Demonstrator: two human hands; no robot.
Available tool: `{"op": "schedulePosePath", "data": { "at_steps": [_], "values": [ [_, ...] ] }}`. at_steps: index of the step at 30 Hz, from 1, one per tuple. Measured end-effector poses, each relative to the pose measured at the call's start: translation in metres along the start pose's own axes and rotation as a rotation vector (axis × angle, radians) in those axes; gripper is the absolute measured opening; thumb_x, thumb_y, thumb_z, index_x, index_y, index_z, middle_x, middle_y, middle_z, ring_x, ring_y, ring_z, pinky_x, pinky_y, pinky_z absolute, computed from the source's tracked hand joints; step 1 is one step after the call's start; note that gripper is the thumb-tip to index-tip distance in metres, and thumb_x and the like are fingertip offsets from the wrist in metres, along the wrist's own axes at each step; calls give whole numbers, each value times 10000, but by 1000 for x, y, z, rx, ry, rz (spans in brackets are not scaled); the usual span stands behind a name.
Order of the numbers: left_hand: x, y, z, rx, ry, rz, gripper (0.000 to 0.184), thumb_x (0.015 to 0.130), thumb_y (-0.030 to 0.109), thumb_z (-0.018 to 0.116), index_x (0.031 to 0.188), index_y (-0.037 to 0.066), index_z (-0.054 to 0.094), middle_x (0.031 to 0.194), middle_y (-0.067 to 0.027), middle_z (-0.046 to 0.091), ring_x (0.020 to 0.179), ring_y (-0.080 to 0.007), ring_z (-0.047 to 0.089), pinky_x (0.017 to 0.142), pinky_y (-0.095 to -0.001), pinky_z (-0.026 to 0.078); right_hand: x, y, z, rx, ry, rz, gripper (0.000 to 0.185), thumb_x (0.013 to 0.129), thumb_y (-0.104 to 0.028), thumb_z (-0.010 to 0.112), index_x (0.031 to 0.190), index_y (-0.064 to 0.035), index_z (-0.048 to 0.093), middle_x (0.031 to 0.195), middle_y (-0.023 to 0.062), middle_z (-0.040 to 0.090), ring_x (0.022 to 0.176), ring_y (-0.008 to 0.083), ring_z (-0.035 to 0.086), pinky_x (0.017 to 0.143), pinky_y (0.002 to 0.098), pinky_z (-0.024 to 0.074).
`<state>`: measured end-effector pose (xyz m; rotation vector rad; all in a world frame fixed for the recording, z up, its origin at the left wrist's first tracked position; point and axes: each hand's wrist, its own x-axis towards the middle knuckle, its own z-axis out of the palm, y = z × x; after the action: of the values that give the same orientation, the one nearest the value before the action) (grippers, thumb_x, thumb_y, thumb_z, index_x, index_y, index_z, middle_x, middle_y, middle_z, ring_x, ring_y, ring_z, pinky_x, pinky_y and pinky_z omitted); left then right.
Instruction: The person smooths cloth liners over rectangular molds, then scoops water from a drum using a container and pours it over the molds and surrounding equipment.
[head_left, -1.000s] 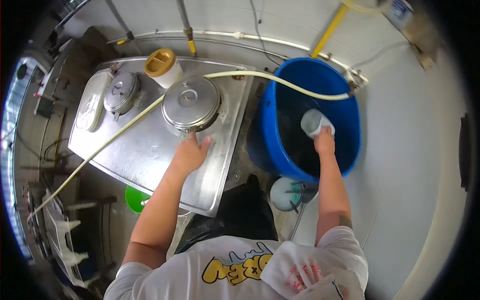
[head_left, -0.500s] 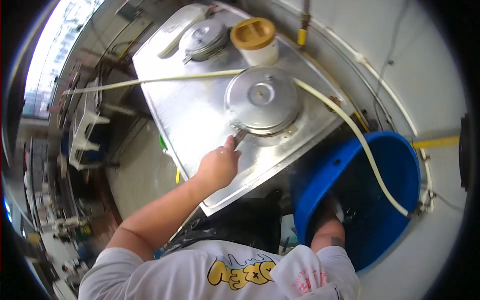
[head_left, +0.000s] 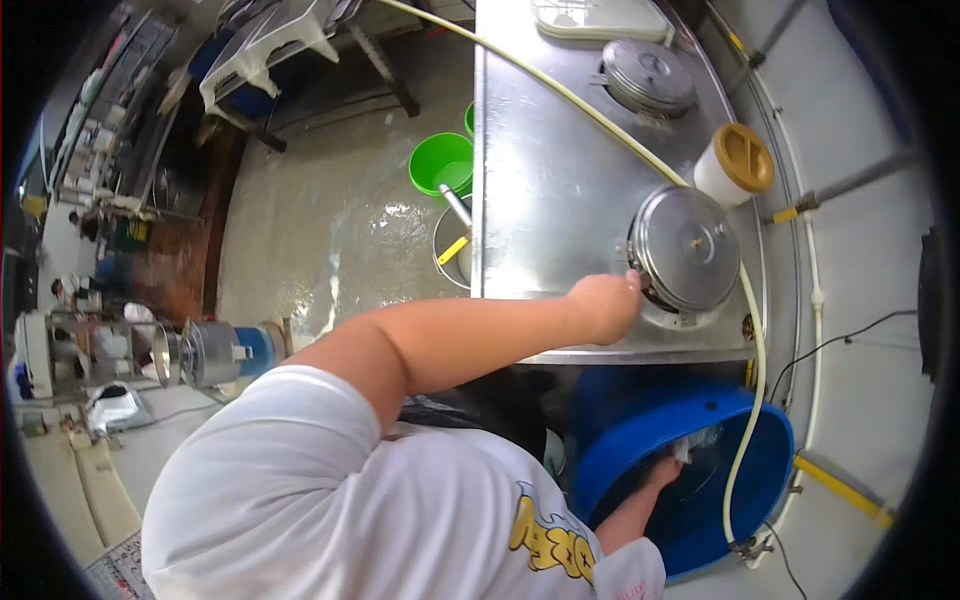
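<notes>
My left hand (head_left: 608, 306) is closed at the near-left edge of a round metal lid (head_left: 690, 245), on its short handle. The lid lies over an opening in a stainless steel counter (head_left: 560, 250). Down inside a large blue barrel (head_left: 625, 435) beside the counter, my right hand (head_left: 662, 471) has its fingers around something whitish (head_left: 684, 450). What that thing is cannot be made out in the dark barrel. A pale hose (head_left: 743, 460) runs over the counter, behind the lid, and down across the barrel.
A second metal lid (head_left: 648, 75), a white tub with a tan top (head_left: 722, 175) and a white plastic lid (head_left: 600, 18) stand on the counter. Green buckets (head_left: 432, 165) and a pot with a yellow-handled tool (head_left: 453, 250) sit on the wet floor. Pipes line the wall.
My view has turned, so the counter appears farther right and more floor shows. My left hand stays at the lid's handle. My right hand shows more clearly in the barrel with the whitish thing.
</notes>
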<state>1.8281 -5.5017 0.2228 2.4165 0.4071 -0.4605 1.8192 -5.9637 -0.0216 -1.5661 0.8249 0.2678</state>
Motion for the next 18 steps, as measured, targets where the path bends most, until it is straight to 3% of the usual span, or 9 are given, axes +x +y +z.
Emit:
{"op": "schedulePosePath", "data": {
  "at_steps": [2,3,4,5,8,11,13,16,18],
  "values": [
    [-2,-5,0,-32,1,31,414,1059,180,443,1340,-121,490,1014,-270,737,989,-463,717,860,-553,562,-20,-16,-34,-195,55,-171,454,1009,-297,703,1311,40,654,1151,149,705,988,263,657,862,413,534],
    [-5,-7,-3,-48,2,71,415,1047,174,432,1327,-124,500,1017,-276,736,989,-466,717,868,-551,564,-42,-30,-43,-218,122,-267,421,1037,-338,668,1230,35,663,997,116,716,862,258,680,752,396,565],
    [-6,-9,-5,-60,4,113,417,1035,168,422,1314,-128,509,1019,-283,734,988,-468,718,875,-550,566,-59,-39,-57,-238,155,-389,397,1043,-350,666,1156,30,667,956,111,716,849,235,667,732,400,549],
    [-3,-12,-1,-80,15,114,417,1035,168,422,1314,-128,509,1019,-283,734,988,-468,718,875,-550,566,-84,-61,-73,-340,106,-445,386,1054,-324,657,1125,56,664,983,137,703,934,228,636,852,414,525],
    [0,-28,9,-358,47,79,457,1021,277,519,1274,-101,561,1047,-290,733,1011,-481,709,905,-536,563,-217,-152,-51,-726,147,-672,472,1074,-392,620,1133,74,651,847,142,680,791,248,639,782,403,526],
    [-28,-43,12,-771,151,93,566,971,467,660,1199,-51,646,1093,-307,721,1081,-484,685,949,-526,540,-302,-200,-28,-922,190,-662,439,1078,-344,607,1190,78,649,948,194,708,866,312,673,828,424,533],
    [-61,-59,25,-779,105,142,566,977,467,654,1211,-47,648,1092,-310,719,1082,-476,687,951,-526,539,-340,-217,-13,-1090,-38,-1113,417,1070,-272,598,1276,89,634,1091,267,710,984,408,686,896,464,533],
    [-99,-94,29,-629,-167,315,574,982,470,652,1274,-24,641,1132,-303,716,1100,-454,691,959,-521,539,-396,-234,51,-1374,-265,-1280,437,1052,-222,603,1352,96,603,1205,319,680,1102,484,655,964,495,518],
    [-114,-121,48,-599,-123,277,557,985,452,654,1287,-15,630,1142,-292,718,1094,-442,696,949,-520,543,-421,-236,105,-1401,-536,-1229,496,1026,-238,648,1382,100,583,1165,323,691,1072,486,674,914,497,545]
  ]
}}
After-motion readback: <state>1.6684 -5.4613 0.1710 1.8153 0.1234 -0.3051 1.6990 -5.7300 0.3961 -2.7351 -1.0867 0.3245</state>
